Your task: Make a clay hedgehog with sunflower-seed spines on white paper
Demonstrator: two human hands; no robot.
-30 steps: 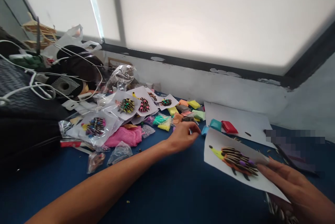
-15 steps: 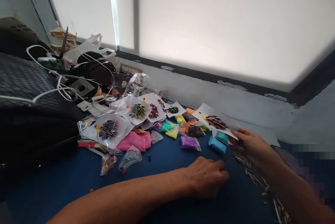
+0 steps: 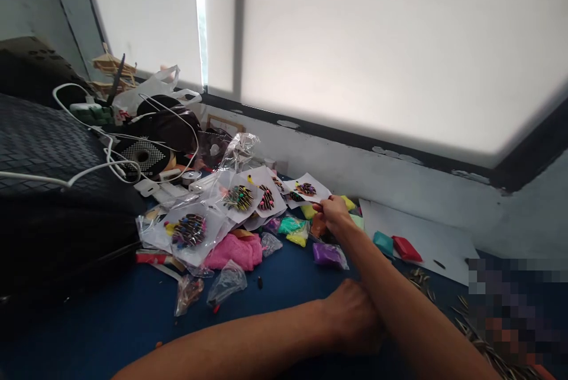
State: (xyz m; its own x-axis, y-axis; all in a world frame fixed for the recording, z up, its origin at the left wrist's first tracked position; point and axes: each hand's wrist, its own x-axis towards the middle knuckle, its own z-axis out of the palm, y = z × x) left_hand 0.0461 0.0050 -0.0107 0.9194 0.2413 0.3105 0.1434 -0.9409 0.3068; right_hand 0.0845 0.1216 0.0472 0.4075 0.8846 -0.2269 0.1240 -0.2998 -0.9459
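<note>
The right hand (image 3: 335, 214) pinches the corner of a decorated paper (image 3: 306, 188), which overlaps another decorated sheet (image 3: 295, 197) on the bench (image 3: 288, 291). Placing seems in hand; next calls for gentle release. The left hand's (image 3: 354, 316) grip I cannot tell.

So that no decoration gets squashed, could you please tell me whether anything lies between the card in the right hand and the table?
Yes: a second card lies partly beneath the held card, left of the right hand. I cannot tell whether they touch.
</note>
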